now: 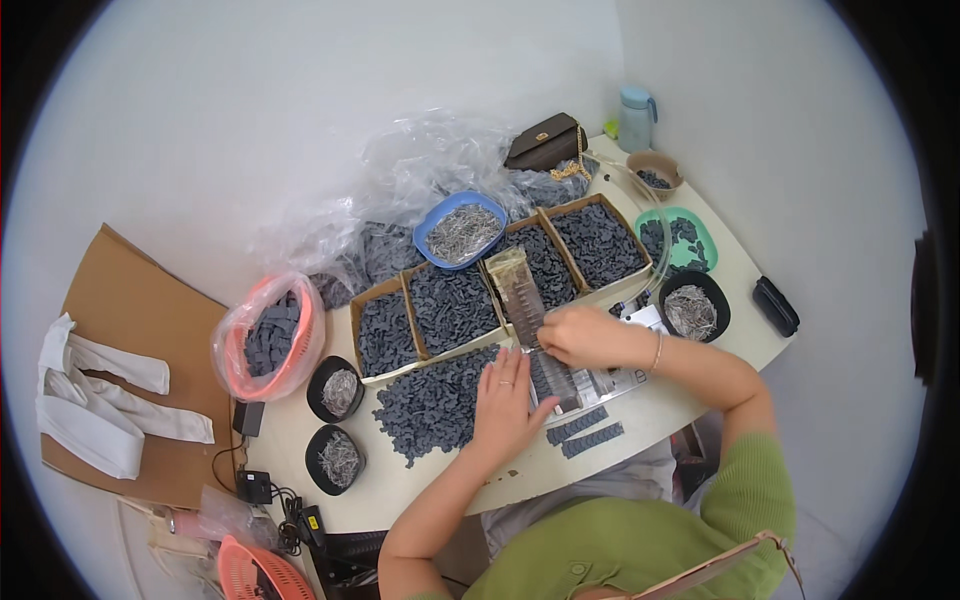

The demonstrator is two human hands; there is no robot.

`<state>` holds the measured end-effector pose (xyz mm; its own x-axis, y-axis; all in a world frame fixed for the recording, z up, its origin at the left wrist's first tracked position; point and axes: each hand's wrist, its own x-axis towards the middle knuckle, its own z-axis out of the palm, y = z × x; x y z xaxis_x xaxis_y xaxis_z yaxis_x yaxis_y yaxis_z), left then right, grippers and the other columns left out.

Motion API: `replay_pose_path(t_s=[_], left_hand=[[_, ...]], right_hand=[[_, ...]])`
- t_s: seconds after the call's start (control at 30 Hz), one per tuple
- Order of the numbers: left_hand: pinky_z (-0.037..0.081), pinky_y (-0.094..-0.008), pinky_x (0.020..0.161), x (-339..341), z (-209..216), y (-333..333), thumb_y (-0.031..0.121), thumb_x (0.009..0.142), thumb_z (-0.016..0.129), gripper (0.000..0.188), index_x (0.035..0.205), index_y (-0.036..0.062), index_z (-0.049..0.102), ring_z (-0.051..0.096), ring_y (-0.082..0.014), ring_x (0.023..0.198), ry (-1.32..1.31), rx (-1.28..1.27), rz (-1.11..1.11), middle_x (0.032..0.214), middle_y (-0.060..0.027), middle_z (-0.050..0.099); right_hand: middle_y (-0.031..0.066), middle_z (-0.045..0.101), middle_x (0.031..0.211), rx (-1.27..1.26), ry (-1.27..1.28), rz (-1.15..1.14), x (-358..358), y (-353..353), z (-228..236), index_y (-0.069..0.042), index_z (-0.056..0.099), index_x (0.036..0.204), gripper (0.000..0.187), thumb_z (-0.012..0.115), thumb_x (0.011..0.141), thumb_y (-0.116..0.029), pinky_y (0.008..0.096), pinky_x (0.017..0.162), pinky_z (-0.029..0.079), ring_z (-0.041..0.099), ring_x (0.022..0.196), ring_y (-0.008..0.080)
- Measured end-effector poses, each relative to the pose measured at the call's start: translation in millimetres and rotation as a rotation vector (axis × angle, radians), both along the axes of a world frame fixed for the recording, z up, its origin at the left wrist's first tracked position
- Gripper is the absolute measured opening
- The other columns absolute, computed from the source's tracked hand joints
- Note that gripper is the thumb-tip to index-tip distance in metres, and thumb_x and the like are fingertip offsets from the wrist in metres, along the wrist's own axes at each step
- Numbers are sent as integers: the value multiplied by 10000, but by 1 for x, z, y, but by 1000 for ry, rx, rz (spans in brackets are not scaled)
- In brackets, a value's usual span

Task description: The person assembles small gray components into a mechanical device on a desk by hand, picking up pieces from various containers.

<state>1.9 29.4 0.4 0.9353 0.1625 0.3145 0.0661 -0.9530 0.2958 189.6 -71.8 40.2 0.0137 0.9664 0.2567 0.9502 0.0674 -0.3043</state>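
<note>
My left hand (505, 405) lies with its fingers stretched out and thumb apart, between a loose pile of small dark grey plastic pieces (425, 405) and a clear slotted fixture (557, 385). At the far end of this fixture is my right hand (582, 335), its fingers pressed together; whatever they pinch is hidden. A long transparent ribbed tray (516, 285), taped at its far end, rests across the edge of the partitioned box (420, 356). Two rows of joined grey pieces (592, 440) lie near the table's front edge.
Grey pieces fill the box's compartments. Metal pins lie in a blue basin (447, 257) and black bowls (718, 333). A green bowl (710, 247), blue bottle (634, 120) and black case (775, 306) stand right. A bag-lined pink basket (318, 340) and cables (290, 515) are left.
</note>
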Motion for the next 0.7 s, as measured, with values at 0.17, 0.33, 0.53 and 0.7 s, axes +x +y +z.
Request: replay_pose_path(t_s=[0.17, 0.33, 0.53, 0.7], left_hand=[[310, -481, 1023, 5, 3, 6, 240, 839, 650, 565, 1285, -66, 486, 419, -371, 1222, -7, -127, 35, 1290, -210, 457], [285, -493, 1036, 6, -8, -2, 278, 844, 646, 606, 1312, -60, 463, 370, -391, 1253, -6, 15, -38, 1365, -227, 389], [268, -496, 1047, 4, 0, -6, 309, 834, 659, 636, 1321, -47, 458, 358, -400, 1257, 11, -28, -50, 1393, -234, 357], [284, -496, 1044, 6, 3, 1, 298, 821, 679, 622, 1306, -36, 477, 368, -400, 1254, -17, -45, -69, 1387, -231, 366]], right_hand=[[101, 582, 846, 101, -109, -41, -14, -7, -29, -43, 620, 864, 95, 601, 793, -104, 377, 724, 515, 621, 843, 285], [73, 587, 878, 174, 1, -25, -10, -13, -34, -49, 657, 921, 189, 655, 764, -155, 379, 773, 487, 591, 890, 274], [47, 599, 928, 202, -81, -86, -10, -38, -27, -70, 682, 995, 262, 665, 745, -147, 357, 793, 427, 546, 930, 236], [57, 595, 1001, 236, -183, -80, -22, -44, -33, -71, 675, 1052, 317, 634, 745, -142, 354, 798, 411, 540, 951, 227]])
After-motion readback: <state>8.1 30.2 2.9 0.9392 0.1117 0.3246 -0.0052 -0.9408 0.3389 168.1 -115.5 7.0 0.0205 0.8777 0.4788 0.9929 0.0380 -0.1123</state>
